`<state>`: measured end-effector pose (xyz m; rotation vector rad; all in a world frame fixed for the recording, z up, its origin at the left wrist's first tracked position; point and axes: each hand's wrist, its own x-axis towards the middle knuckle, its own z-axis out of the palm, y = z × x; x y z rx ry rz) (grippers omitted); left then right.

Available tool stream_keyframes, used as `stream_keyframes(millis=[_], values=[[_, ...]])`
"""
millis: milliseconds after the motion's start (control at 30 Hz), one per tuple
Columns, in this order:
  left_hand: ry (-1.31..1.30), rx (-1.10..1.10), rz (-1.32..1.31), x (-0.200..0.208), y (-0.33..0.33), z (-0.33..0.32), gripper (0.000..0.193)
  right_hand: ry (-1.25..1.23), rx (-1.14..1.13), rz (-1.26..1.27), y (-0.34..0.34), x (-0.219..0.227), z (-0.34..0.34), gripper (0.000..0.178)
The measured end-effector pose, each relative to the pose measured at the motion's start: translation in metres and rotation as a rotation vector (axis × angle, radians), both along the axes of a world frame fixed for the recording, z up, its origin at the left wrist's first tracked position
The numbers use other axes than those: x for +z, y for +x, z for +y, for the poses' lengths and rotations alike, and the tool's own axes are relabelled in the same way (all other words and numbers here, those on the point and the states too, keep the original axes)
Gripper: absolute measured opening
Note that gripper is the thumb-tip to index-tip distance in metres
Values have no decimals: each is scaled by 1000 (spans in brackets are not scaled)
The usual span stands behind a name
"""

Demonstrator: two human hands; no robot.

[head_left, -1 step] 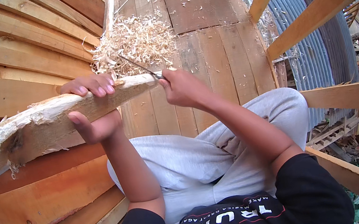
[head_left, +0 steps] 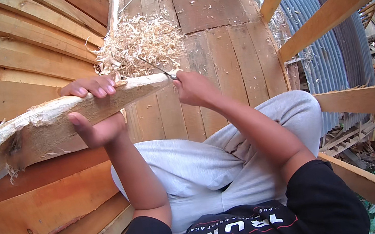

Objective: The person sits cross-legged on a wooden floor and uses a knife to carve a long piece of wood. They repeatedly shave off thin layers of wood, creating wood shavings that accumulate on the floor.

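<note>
A long, pale curved piece of wood (head_left: pixel 44 122) crosses from the left rim to the middle, its bark stripped and its right end tapering. My left hand (head_left: pixel 97 110) grips it mid-length, fingers over the far edge and thumb against the near face. At the tapered tip, my right hand (head_left: pixel 194 87) is closed round a knife, whose handle is hidden in the fist. The knife's thin dark blade (head_left: pixel 155 66) points up and left, lying against or just over the wood's far edge.
Curly wood shavings (head_left: pixel 141 45) are heaped on the plank floor (head_left: pixel 222 56) beyond the wood. A board wall (head_left: pixel 10 94) stands close on the left. Wooden railing posts (head_left: pixel 328 11) line the right, with corrugated metal sheets (head_left: pixel 316 41) behind them. My crossed legs (head_left: pixel 195 165) are below my arms.
My right hand and the knife have moved slightly to the right, toward the wood's tip. My left hand keeps its grip and has shifted very little.
</note>
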<state>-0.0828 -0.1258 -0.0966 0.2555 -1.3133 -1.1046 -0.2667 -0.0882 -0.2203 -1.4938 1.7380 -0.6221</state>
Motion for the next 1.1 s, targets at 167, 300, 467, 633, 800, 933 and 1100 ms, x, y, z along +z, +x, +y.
stream_keyframes(millis=[167, 300, 467, 633, 800, 933, 1100], values=[[12, 31, 20, 1, 13, -6, 44, 18, 86, -36, -4, 2, -4, 29], [-17, -4, 7, 0, 12, -7, 44, 24, 89, -283, -3, 30, -7, 32], [-30, -10, -22, 4, -1, -2, 44, 149, 3, -108, -8, -16, -9, 41], [-9, 18, -10, 1, 6, -1, 43, -126, 135, -138, 14, 50, 6, 48], [-4, 47, 1, 3, 1, -1, 41, -31, 8, -140, 6, -21, -5, 48], [-11, 11, 8, 4, 7, -5, 40, -59, 19, -138, 10, -13, -5, 45], [-39, -46, -27, 1, 5, -2, 40, -21, 11, -113, 10, 4, -4, 38]])
